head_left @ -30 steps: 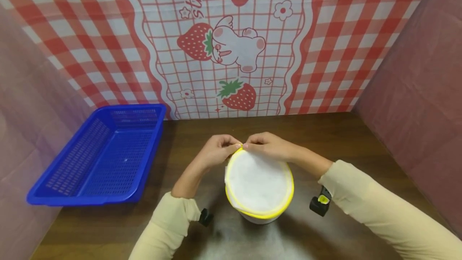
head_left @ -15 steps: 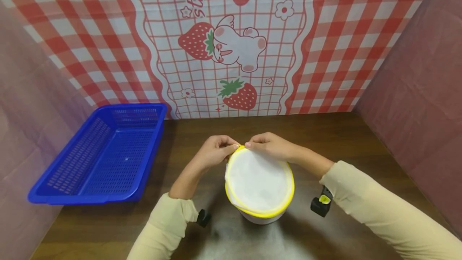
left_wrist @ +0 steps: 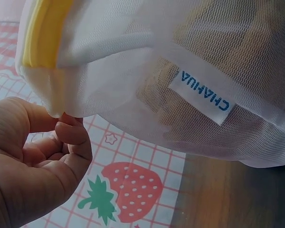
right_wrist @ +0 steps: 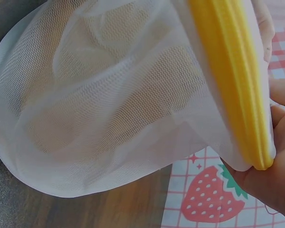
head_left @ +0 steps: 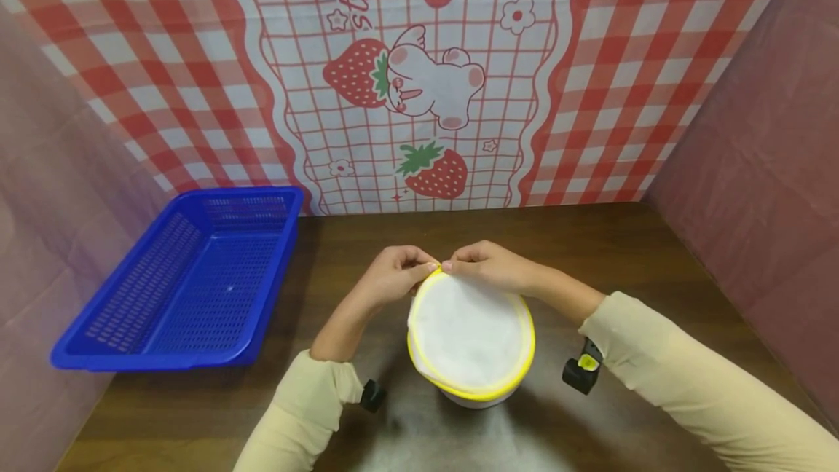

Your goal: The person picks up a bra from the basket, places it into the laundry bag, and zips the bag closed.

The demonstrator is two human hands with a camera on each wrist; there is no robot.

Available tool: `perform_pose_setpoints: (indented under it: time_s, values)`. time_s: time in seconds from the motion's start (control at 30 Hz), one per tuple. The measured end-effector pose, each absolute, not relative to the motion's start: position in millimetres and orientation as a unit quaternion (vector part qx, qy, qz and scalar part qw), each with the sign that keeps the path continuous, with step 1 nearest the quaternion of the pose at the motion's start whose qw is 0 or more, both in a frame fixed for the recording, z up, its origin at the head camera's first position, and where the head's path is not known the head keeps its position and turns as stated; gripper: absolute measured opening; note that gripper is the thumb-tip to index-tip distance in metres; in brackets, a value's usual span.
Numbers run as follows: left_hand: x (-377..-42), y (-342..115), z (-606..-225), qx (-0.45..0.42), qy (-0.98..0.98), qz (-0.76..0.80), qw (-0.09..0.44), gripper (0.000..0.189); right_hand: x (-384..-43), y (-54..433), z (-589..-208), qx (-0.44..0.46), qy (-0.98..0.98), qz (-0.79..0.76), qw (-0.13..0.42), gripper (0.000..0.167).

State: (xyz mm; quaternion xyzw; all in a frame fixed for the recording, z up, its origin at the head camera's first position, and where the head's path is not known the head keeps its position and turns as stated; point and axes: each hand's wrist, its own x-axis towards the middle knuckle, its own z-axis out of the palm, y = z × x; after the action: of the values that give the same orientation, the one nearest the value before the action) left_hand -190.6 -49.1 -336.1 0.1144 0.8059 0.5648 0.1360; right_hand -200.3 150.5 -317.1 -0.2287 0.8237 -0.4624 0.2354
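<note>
A round white mesh laundry bag (head_left: pixel 473 333) with a yellow zip (head_left: pixel 485 393) round its top stands upright on the table. Through its mesh, in the left wrist view, something brownish shows, but its kind is unclear. A white label with blue letters (left_wrist: pixel 202 97) is sewn on the side. My left hand (head_left: pixel 391 275) pinches the bag's far rim between thumb and fingertips. Close beside it, my right hand (head_left: pixel 491 266) grips the same rim by the yellow zip, its fingers partly hidden behind the bag in the right wrist view. The zip's pull is too small to make out.
A blue plastic basket (head_left: pixel 274 312) with perforated sides stands on the left of the brown wooden table (head_left: pixel 590 253). A red-and-white strawberry-print cloth (head_left: pixel 498 79) hangs at the back. Pinkish cloth walls (head_left: pixel 754 130) close off both sides.
My two hands stay at the far rim. The fingertips drew slightly apart half a second ago and are close together again now. The bag has hardly moved.
</note>
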Motion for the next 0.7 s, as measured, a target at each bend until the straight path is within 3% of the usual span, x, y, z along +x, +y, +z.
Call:
perform_pose_setpoints:
  time_s: [0.7]
  values:
    - [-188.7,-51.0,-336.1,0.093,0.805,0.569,0.141,0.019,-201.3,151.5,-319.8,-0.215,0.823,-0.467,0.24,0.033]
